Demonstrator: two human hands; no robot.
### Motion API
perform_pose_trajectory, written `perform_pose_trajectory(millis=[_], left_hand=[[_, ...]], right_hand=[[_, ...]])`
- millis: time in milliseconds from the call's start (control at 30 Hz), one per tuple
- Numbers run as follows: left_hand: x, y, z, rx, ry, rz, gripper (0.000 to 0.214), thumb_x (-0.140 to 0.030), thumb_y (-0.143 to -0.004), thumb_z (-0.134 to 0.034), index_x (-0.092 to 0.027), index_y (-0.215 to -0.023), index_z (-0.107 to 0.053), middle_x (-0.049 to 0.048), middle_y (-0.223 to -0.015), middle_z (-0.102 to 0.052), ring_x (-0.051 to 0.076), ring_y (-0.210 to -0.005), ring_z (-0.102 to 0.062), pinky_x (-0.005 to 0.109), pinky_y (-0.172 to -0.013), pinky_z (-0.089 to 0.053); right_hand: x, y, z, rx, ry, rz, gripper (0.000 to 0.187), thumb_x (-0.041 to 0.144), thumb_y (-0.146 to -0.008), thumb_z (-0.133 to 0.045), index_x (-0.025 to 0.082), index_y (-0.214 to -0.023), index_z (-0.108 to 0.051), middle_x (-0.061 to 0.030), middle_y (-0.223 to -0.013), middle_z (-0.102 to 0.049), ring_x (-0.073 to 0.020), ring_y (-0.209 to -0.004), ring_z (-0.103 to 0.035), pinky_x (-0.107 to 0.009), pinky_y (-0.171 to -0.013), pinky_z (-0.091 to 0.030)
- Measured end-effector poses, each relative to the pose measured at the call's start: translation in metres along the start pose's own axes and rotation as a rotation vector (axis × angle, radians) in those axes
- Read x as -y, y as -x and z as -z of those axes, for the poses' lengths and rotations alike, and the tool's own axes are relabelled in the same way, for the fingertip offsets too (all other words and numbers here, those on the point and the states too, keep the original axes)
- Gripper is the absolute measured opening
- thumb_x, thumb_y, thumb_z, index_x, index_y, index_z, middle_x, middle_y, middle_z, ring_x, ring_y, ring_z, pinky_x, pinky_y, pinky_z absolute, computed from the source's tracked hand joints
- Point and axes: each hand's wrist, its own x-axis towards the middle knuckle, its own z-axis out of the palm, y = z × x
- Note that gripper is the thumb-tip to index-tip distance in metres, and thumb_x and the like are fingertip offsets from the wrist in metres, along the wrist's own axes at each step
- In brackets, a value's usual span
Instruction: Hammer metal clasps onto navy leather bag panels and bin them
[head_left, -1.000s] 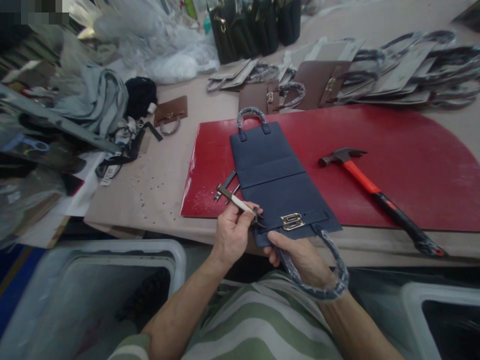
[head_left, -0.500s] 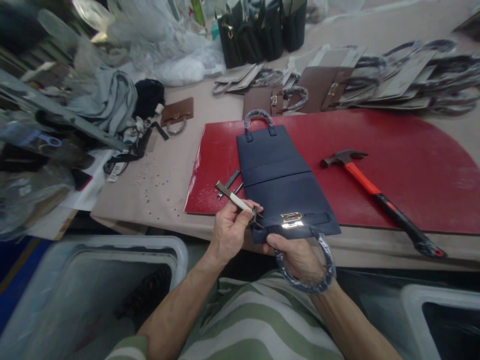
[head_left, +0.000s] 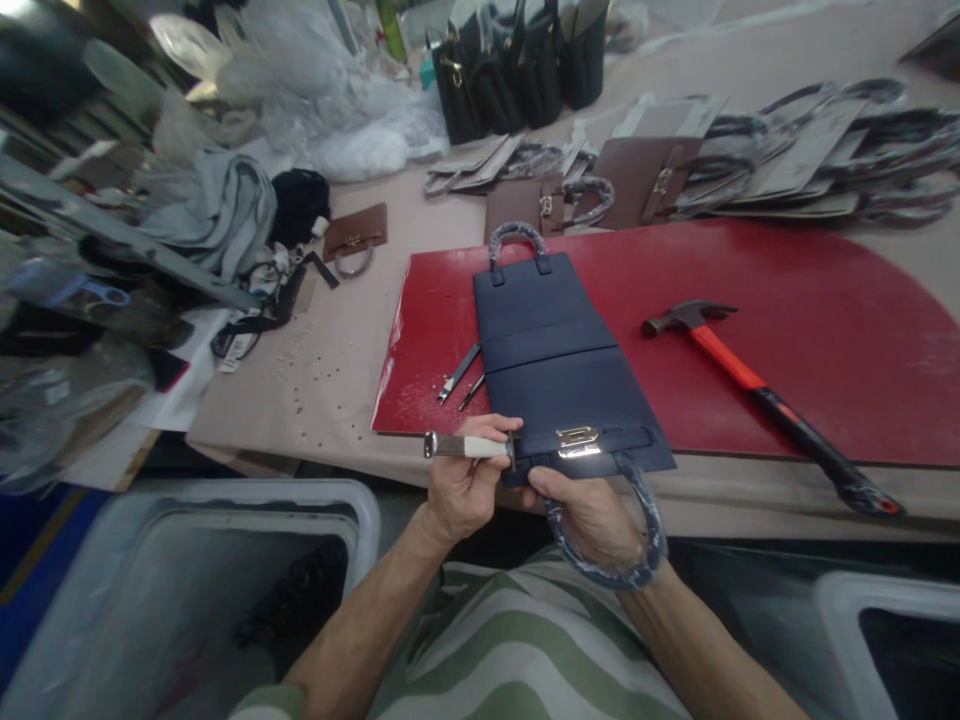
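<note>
A flat navy bag panel with a handle at each end lies on the red board, its near edge hanging over the table front. My left hand is closed round a small metal tool with a white grip, held level, its tip against the panel's near left corner. My right hand grips the panel's near edge from below, just under the gold clasp, with the wrapped near handle looped around it.
A hammer with an orange and black handle lies on the board to the right. Two thin metal pieces rest left of the panel. Brown bag panels and grey ones are stacked behind; black bags stand at the back. Grey bins sit below.
My left hand has turned the tool from pointing up-left to lying level along the panel's near edge. The right hand keeps its grip; the panel has barely shifted.
</note>
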Motion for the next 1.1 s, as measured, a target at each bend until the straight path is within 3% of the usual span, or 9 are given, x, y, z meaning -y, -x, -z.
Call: perform_pose_trajectory(millis=[233, 367, 500, 667, 833, 933, 1000, 1100], left_hand=[[0.005, 0.004, 0.003, 0.003, 0.009, 0.074, 0.011, -0.024, -0.101, -0.055, -0.017, -0.108, -0.059, 0.0119, -0.113, -0.068, 0.025, -0.108, -0.069, 0.046, -0.095, -0.056], [0.003, 0.003, 0.003, 0.010, -0.046, 0.038, 0.011, -0.025, -0.101, -0.054, -0.017, -0.107, -0.059, 0.0127, -0.111, -0.069, 0.025, -0.106, -0.069, 0.046, -0.093, -0.057], [0.003, 0.003, 0.002, 0.033, -0.116, -0.042, 0.012, -0.022, -0.100, -0.052, -0.018, -0.111, -0.058, 0.0137, -0.112, -0.068, 0.025, -0.108, -0.068, 0.047, -0.092, -0.058], [0.006, 0.008, -0.001, 0.032, -0.158, -0.104, 0.013, -0.018, -0.100, -0.050, -0.018, -0.111, -0.057, 0.0135, -0.114, -0.067, 0.024, -0.110, -0.067, 0.044, -0.093, -0.059], [0.008, 0.016, -0.005, -0.024, -0.195, -0.079, 0.015, -0.016, -0.101, -0.049, -0.017, -0.114, -0.054, 0.0145, -0.118, -0.065, 0.024, -0.114, -0.066, 0.045, -0.095, -0.058], [0.009, 0.017, -0.007, -0.036, -0.174, -0.077, 0.015, -0.017, -0.102, -0.047, -0.018, -0.115, -0.055, 0.0148, -0.120, -0.064, 0.025, -0.117, -0.065, 0.047, -0.097, -0.057], [0.010, 0.017, -0.009, -0.037, -0.152, -0.091, 0.015, -0.018, -0.102, -0.048, -0.017, -0.116, -0.055, 0.0147, -0.120, -0.064, 0.026, -0.117, -0.065, 0.048, -0.097, -0.057], [0.012, 0.018, -0.012, -0.062, -0.140, -0.107, 0.015, -0.020, -0.102, -0.051, -0.016, -0.115, -0.056, 0.0148, -0.119, -0.064, 0.026, -0.116, -0.065, 0.047, -0.097, -0.058]], right_hand=[[-0.003, -0.002, 0.000, -0.021, 0.040, 0.013, 0.029, 0.043, -0.069, -0.086, 0.019, -0.068, -0.070, -0.0029, -0.070, -0.066, -0.0172, -0.069, -0.057, -0.032, -0.072, -0.051], [-0.006, -0.002, 0.002, -0.048, 0.057, 0.003, 0.030, 0.045, -0.068, -0.088, 0.019, -0.071, -0.072, -0.0028, -0.070, -0.066, -0.0169, -0.066, -0.057, -0.032, -0.071, -0.051], [-0.008, -0.003, 0.004, -0.072, 0.079, 0.001, 0.036, 0.048, -0.066, -0.089, 0.017, -0.069, -0.072, -0.0058, -0.077, -0.069, -0.0197, -0.074, -0.061, -0.037, -0.080, -0.053], [-0.009, -0.004, 0.001, -0.126, 0.059, 0.003, 0.039, 0.047, -0.062, -0.092, 0.018, -0.083, -0.077, -0.0064, -0.094, -0.073, -0.0225, -0.085, -0.064, -0.040, -0.088, -0.054], [-0.011, -0.002, -0.005, -0.115, -0.005, -0.032, 0.040, 0.049, -0.059, -0.093, 0.018, -0.076, -0.075, -0.0057, -0.083, -0.072, -0.0219, -0.080, -0.064, -0.042, -0.091, -0.054], [-0.009, -0.004, -0.011, -0.134, -0.047, -0.018, 0.041, 0.049, -0.060, -0.093, 0.020, -0.082, -0.074, -0.0038, -0.085, -0.071, -0.0204, -0.078, -0.063, -0.041, -0.086, -0.056], [-0.007, -0.006, -0.016, -0.191, -0.072, 0.009, 0.045, 0.051, -0.061, -0.092, 0.020, -0.089, -0.075, -0.0045, -0.096, -0.073, -0.0233, -0.086, -0.065, -0.044, -0.090, -0.056], [-0.004, -0.009, -0.018, -0.325, -0.011, 0.081, 0.049, 0.051, -0.061, -0.091, 0.020, -0.096, -0.077, -0.0057, -0.110, -0.073, -0.0284, -0.108, -0.065, -0.048, -0.108, -0.047]])
